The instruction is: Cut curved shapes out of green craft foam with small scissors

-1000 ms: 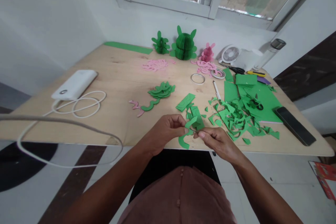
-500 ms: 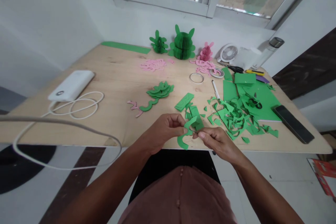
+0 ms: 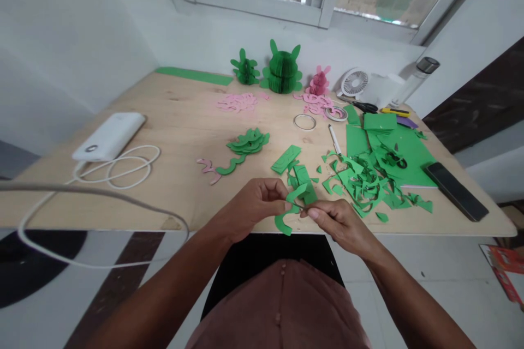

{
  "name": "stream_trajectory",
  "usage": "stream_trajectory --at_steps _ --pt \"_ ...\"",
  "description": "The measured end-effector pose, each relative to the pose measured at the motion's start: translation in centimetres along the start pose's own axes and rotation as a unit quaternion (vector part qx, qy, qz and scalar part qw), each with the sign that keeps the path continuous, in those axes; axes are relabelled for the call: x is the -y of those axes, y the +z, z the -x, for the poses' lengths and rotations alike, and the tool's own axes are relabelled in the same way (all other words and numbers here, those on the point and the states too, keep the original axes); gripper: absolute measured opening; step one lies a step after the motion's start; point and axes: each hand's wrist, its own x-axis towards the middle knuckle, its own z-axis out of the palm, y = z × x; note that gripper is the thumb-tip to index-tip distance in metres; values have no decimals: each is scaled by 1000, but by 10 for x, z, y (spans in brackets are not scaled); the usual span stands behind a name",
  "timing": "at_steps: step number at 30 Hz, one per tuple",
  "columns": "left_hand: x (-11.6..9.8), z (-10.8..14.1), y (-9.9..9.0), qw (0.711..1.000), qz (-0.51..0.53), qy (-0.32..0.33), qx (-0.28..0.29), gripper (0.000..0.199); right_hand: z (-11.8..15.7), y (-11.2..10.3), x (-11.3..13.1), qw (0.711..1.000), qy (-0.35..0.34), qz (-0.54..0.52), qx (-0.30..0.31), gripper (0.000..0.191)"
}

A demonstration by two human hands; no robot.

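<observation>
Near the table's front edge, my left hand point(image 3: 266, 203) pinches a curvy green paper cutout point(image 3: 283, 223) between thumb and fingers. My right hand point(image 3: 338, 221) is closed round a thin dark tool point(image 3: 299, 206), whose tip reaches to the cutout beside my left fingertips; its kind is too small to tell. Just beyond my hands lie green paper strips point(image 3: 305, 174) and a folded green piece point(image 3: 286, 158) with drawn lines. To the left rests a stack of scalloped green cutouts point(image 3: 249, 142), and near it a wavy green cutout point(image 3: 230, 166) touching a pink one point(image 3: 209, 170).
Green scraps point(image 3: 364, 188) spread at right, with green sheets point(image 3: 413, 158) and a phone point(image 3: 456, 191) beyond. Paper figures point(image 3: 282, 72), a small fan point(image 3: 354, 83) and a bottle point(image 3: 415, 82) line the back. A power bank point(image 3: 108, 135) and cable point(image 3: 135, 166) lie left.
The view has shifted slightly. My hands keep nearly the same place and hold, and the thin dark tool now shows more plainly between them.
</observation>
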Motion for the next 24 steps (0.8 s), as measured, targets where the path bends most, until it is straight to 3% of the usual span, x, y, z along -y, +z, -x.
stream_trajectory --at_steps 9,24 --pt "-2 0 1 1000 7 -5 9 19 2 0 3 999 25 18 6 49" --pt "-1 2 1 1000 23 -10 5 21 4 5 6 998 7 60 -31 47"
